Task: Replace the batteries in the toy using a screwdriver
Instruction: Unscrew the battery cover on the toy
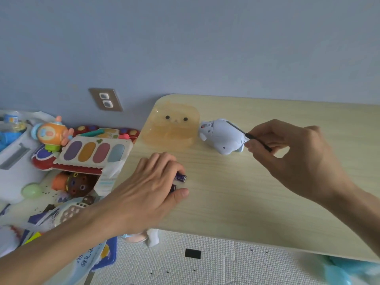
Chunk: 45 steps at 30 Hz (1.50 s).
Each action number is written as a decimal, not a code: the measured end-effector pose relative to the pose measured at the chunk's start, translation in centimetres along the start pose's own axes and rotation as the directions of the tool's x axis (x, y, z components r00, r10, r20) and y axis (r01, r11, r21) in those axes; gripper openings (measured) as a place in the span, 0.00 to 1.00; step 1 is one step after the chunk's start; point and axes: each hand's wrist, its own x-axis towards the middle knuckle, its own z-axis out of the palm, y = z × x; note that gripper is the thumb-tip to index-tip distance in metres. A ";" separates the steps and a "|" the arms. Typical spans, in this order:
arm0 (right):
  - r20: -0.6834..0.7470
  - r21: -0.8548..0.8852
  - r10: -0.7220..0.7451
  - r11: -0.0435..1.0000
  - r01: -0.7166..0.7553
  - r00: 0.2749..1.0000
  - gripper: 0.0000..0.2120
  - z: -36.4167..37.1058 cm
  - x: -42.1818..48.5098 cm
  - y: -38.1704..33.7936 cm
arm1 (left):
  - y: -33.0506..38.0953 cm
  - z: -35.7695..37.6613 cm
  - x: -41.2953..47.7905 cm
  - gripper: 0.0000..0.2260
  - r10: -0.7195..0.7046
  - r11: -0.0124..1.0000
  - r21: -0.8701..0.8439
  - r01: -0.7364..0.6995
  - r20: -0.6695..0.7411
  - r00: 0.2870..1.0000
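A small white and pale-blue toy lies on its side on the light wooden table. My right hand pinches a thin black screwdriver, whose shaft reaches up-left over the toy's body. My left hand rests on the table near the left edge, its fingers closed over two dark purple batteries; only their ends show past my fingertips.
A translucent orange box with a cartoon face stands left of the toy. Off the table's left edge lies a pile of colourful toys on the floor. A white textured mat covers the floor below the table's front edge. A wall socket sits behind.
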 end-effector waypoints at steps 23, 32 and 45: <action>0.038 0.014 0.055 0.998 -0.055 0.998 0.07 -1.2 -0.2 0.8 | 0.0 -0.7 1.5 0.22 0.010 0.983 -0.179 -0.032 -0.125 0.992; 0.072 0.033 0.126 0.991 -0.129 0.989 0.10 -1.7 0.7 0.7 | 0.9 -5.9 12.1 0.42 -0.025 1.000 -0.017 0.025 0.030 0.999; -0.026 0.177 0.054 0.983 -0.049 0.998 0.04 -4.6 -2.7 -0.8 | 1.9 -3.2 8.6 0.25 0.037 0.878 -0.465 -0.110 -0.163 0.986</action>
